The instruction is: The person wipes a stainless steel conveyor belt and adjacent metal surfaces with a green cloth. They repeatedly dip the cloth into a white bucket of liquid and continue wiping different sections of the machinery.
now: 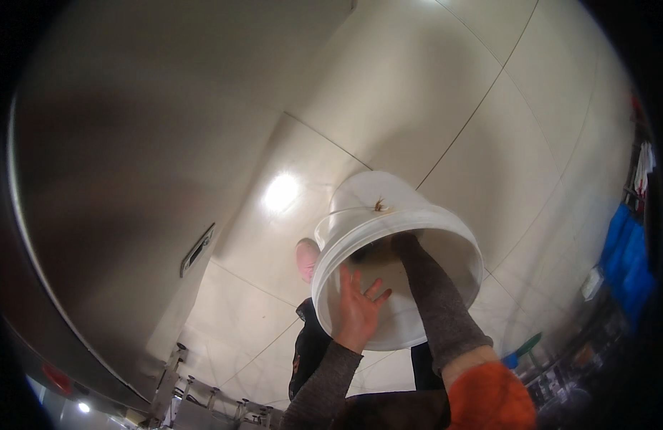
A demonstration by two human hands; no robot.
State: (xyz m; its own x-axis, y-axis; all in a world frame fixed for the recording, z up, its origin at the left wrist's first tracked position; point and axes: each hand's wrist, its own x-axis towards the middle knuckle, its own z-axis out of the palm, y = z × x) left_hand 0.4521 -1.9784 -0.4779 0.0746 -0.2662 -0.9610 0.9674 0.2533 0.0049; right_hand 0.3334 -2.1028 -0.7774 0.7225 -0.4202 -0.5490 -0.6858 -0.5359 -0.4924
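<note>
A large white bucket (356, 190) is tipped over, its wide mouth facing me. Inside the mouth, by the left inner wall, my left hand (358, 307) has its fingers spread and holds nothing. Whether it touches the wall I cannot tell. My right arm, in a grey-brown sleeve (439, 301) below an orange one, reaches deep into the bucket. The right hand (404, 240) is in shadow there, its fingers hidden. Something dark (361, 252) shows in the bucket's depth, too dim to name. A small brown tuft or mark (380, 205) is on the outside near the rim.
A tall steel cabinet (102, 172) with a recessed handle (197, 249) stands on the left. Pale floor tiles (446, 93) spread around the bucket. A pink shoe (306, 259) is just left of it. Blue cloth (625, 261) hangs at far right, and a green object (530, 344) lies lower right.
</note>
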